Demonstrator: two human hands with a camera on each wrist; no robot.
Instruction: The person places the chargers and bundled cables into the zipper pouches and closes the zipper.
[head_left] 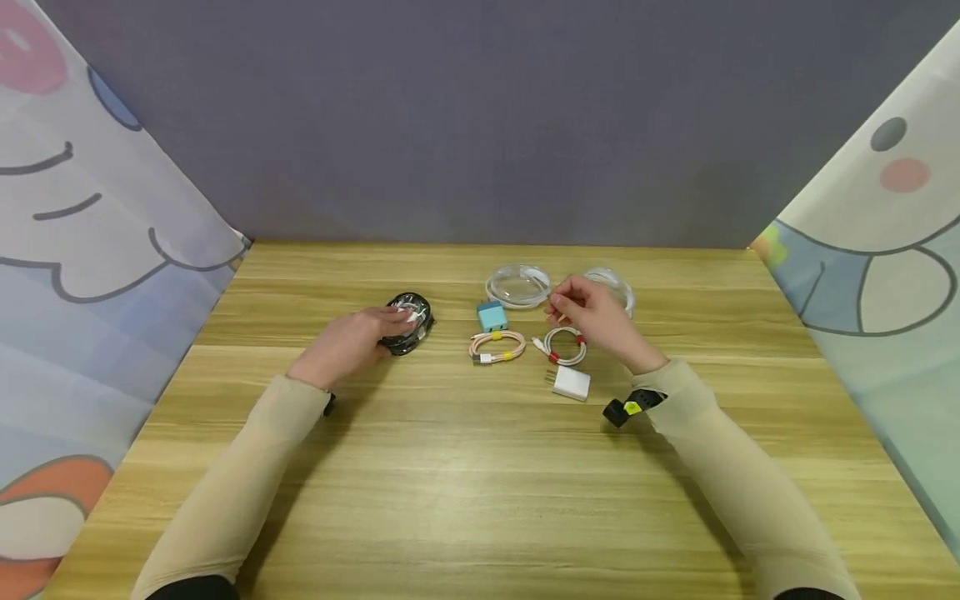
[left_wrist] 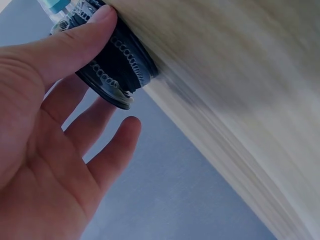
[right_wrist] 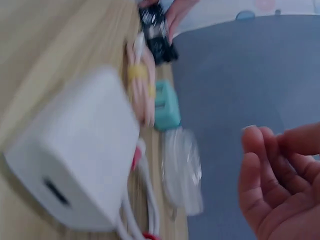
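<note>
My left hand [head_left: 355, 340] holds a coiled black cable [head_left: 408, 346] at the left of the group on the table. In the left wrist view the thumb lies over the shiny black coil [left_wrist: 117, 62], with fingers on its other side. My right hand [head_left: 596, 315] hovers above the table with fingers loosely bent and nothing between them. It is nearest to a white cable coil with red ties [head_left: 553, 343] and a clear-bagged white cable [head_left: 625, 292], which it partly hides in the head view.
Between the hands are another bagged white cable [head_left: 495, 296], a teal charger plug [head_left: 492, 317] and a peach cable with yellow ties [head_left: 517, 337]. A white charger plug [head_left: 572, 383] lies nearer the front. A grey panel [head_left: 480, 125] rises behind the wooden table [head_left: 465, 500].
</note>
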